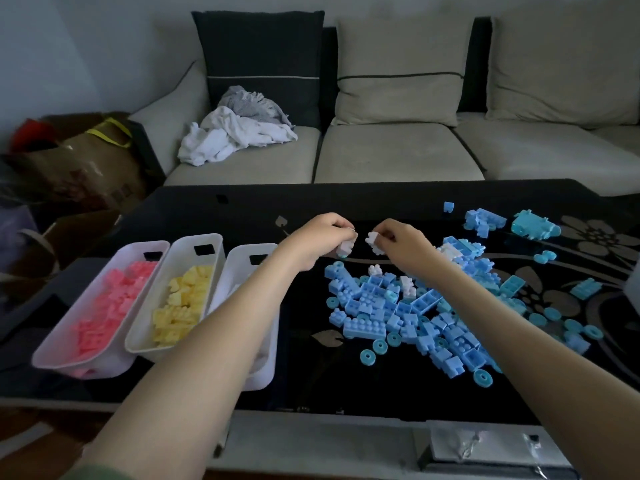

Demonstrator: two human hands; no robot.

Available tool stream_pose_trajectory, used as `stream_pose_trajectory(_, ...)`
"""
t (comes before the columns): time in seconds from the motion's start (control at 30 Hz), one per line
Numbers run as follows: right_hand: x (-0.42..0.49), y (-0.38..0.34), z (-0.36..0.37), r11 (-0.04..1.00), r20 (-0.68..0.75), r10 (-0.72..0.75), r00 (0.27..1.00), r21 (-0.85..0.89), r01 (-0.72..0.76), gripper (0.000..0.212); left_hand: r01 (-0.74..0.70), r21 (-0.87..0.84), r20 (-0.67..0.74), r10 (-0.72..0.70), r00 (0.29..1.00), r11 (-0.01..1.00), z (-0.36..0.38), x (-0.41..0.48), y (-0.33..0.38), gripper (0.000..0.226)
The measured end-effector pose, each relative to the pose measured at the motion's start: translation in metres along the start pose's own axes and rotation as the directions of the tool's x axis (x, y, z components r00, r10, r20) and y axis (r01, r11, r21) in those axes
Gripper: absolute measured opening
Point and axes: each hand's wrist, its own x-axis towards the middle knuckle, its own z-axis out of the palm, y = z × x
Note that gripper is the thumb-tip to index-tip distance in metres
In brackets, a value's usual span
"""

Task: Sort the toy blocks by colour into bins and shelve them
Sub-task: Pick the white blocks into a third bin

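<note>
Three white bins stand side by side on the left of the black table. The left bin (62, 344) holds pink blocks, the middle bin (180, 251) holds yellow blocks, and the third bin (239, 261) is mostly hidden under my left forearm. A heap of blue blocks (415, 313) with a few white blocks (408, 287) in it covers the table's right half. My left hand (318, 237) pinches a white block (346, 247) above the table. My right hand (405, 244) pinches another white block (374, 241) a small gap away.
The glossy black table (304, 382) has a flower pattern at the right. Behind it stands a beige sofa (398, 150) with cushions and a pile of cloths (235, 133). Bags (83, 157) sit on the floor at the left. Stray blue pieces (533, 225) lie at the table's far right.
</note>
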Motion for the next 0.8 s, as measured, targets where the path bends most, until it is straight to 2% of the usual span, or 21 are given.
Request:
stream_pose_trajectory(0.13,-0.014,-0.049,0.02,0.989,0.071,-0.114,0.991,0.106,0.107,0.017,-0.016,0.167,-0.05,0.025,0.998,0.986,-0.047,-0.038,-0.006,0.012)
stream_pose_trajectory(0.27,-0.03,-0.087,0.047,0.969,0.109,-0.233,0.966,0.106,0.222,0.014,0.011,0.414,-0.048,0.01,0.999,0.91,-0.091,-0.079,-0.027,0.016)
stream_pose_trajectory(0.4,-0.043,-0.109,0.075,0.94,0.197,-0.342,0.919,0.072,0.335,0.016,0.111,0.399,-0.081,-0.085,0.993,0.91,-0.111,-0.105,-0.044,0.02)
stream_pose_trajectory(0.53,-0.051,-0.115,0.091,0.939,0.302,-0.334,0.893,0.023,0.344,0.024,0.181,0.361,-0.036,-0.18,0.983,0.915,-0.114,-0.123,-0.049,0.027)
stream_pose_trajectory(0.67,-0.055,-0.109,0.085,0.93,0.343,-0.329,0.88,-0.044,0.365,0.039,0.169,0.379,-0.043,-0.165,0.985,0.91,-0.113,-0.126,-0.048,0.031)
stream_pose_trajectory(0.8,-0.055,-0.095,0.067,0.934,0.293,-0.323,0.9,-0.057,0.353,0.044,0.138,0.555,-0.069,-0.119,0.99,0.82,-0.103,-0.117,-0.043,0.036)
